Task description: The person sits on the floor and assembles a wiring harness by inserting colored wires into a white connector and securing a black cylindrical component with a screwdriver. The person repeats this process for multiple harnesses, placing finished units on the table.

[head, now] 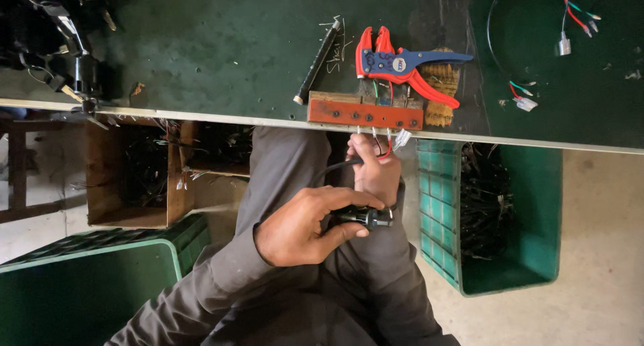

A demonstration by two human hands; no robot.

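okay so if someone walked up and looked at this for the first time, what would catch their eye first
Most likely the red and blue wire stripper lying on the dark green table, just behind an orange-red block at the table edge with thin wires hanging from it. Next, the two hands below that edge: the right hand reaches up to the wires, while the left hand grips a black plug on a cable. A green crate of dark wires sits on the floor to the right.

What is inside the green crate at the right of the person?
The green crate holds a heap of black wires. Its bottom is covered by them.
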